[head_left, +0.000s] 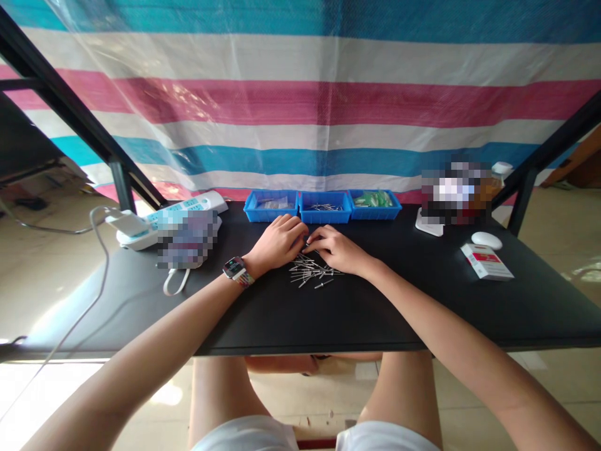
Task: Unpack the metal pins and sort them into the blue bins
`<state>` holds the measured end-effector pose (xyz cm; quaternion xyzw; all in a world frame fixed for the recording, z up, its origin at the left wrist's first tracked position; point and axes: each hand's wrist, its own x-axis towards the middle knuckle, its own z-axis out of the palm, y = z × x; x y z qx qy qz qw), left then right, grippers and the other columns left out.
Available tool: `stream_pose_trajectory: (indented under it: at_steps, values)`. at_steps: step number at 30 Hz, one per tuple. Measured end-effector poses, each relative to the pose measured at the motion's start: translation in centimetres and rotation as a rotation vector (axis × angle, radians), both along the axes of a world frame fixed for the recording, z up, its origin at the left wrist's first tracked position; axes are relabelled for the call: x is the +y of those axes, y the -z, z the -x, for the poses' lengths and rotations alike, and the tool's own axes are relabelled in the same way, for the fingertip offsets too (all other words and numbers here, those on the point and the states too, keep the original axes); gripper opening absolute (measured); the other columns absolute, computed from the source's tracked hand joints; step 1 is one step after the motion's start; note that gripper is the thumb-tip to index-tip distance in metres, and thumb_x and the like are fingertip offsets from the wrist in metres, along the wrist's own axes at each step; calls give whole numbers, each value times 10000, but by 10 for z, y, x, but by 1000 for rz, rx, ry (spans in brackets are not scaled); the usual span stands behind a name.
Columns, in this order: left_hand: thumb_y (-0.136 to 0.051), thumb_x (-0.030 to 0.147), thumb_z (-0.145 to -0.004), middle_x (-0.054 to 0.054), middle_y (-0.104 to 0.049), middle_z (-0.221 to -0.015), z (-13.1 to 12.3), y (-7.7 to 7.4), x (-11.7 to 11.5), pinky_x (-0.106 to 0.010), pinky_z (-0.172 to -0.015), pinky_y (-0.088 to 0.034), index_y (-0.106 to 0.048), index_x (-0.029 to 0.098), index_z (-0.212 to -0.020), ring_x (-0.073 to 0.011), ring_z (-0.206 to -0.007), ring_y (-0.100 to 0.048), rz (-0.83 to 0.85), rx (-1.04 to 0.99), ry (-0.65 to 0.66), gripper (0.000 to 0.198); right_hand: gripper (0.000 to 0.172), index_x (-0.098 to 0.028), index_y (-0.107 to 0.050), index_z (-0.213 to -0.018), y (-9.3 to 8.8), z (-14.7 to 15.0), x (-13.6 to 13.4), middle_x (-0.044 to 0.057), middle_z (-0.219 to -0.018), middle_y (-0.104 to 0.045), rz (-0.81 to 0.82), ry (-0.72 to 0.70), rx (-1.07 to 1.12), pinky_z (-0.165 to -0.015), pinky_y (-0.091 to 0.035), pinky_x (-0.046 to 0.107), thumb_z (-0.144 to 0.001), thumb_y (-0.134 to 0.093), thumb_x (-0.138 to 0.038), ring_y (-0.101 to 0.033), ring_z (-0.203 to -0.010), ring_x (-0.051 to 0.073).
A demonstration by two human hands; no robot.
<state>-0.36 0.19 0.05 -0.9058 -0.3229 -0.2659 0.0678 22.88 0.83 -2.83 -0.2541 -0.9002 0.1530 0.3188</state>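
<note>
A loose pile of small metal pins (313, 273) lies on the black table (328, 313). My left hand (280, 241), with a watch on the wrist, rests knuckles-up at the pile's far left edge, its fingers curled down. My right hand (336, 248) sits beside it over the pile's far right, fingers bent and pinched together at the tips near the left hand. What either hand holds is too small to see. Behind the hands stand three blue trays (323, 206) in a row, the middle one holding more pins.
A white power strip (169, 216) with a cable lies at the back left beside a blurred object. At the right are a white mouse (486, 240), a small red-and-white box (486, 261) and a blurred item on a stand. Black frame posts rise at both back corners.
</note>
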Motion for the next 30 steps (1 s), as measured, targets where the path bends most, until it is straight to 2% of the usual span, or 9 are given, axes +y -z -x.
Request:
stream_pose_trajectory:
  at_steps: [5, 11, 17, 22, 24, 27, 30]
  values:
    - [-476, 141, -1010, -95, -676, -1000, 1, 1, 0, -411, -854, -480, -651, 198, -1052, -265, -914, -594, 19, 1, 1, 189, 344, -228, -852, -1027, -2, -7, 5, 80, -998, -713, 0, 105, -2, -979, -566, 430, -937, -627, 15, -658, -1007, 240]
    - [-475, 133, -1003, -92, -680, -995, 0, 0, 0, -411, -854, -488, -650, 191, -1042, -260, -903, -600, 26, 0, -2, 189, 202, -203, -818, -945, -7, -20, 10, 85, -996, -704, -18, 224, -46, -937, -558, 411, -909, -714, -34, -644, -1013, 253]
    - [-525, 241, -1026, -100, -709, -1040, 0, -1, -1, -426, -858, -481, -655, 193, -1090, -272, -935, -624, 26, 35, 28, 152, 212, -202, -784, -915, -8, -21, 12, 43, -899, -697, 66, 217, 0, -811, -512, 332, -894, -680, -18, -630, -854, 195]
    - [-528, 333, -1084, -86, -715, -1045, 0, -1, -1, -401, -863, -477, -652, 203, -1137, -252, -943, -641, 18, 27, 69, 188, 73, -214, -764, -953, -10, -11, 8, 23, -873, -711, 277, 130, 252, -754, -519, 321, -912, -709, -188, -638, -784, 181]
    - [-496, 314, -1105, -81, -708, -1008, 0, 0, 0, -387, -850, -475, -657, 201, -1105, -239, -919, -634, 0, 14, 78, 197, 106, -215, -747, -980, -12, -8, 6, 19, -864, -726, 387, 121, 345, -747, -530, 325, -902, -741, -286, -657, -774, 184]
    - [-461, 305, -1121, -79, -695, -951, 0, -1, 0, -383, -820, -469, -665, 201, -1049, -235, -876, -609, -35, 10, 63, 240, 245, -221, -714, -939, -13, -5, 3, 18, -856, -741, 528, 139, 485, -773, -557, 340, -846, -813, -425, -689, -801, 196]
    - [-434, 314, -1131, -77, -686, -903, 0, -3, -1, -386, -808, -465, -661, 201, -997, -234, -841, -588, -36, -6, 33, 287, 344, -221, -703, -883, -16, -4, 2, 19, -838, -743, 612, 149, 586, -794, -586, 351, -756, -890, -479, -699, -801, 196]
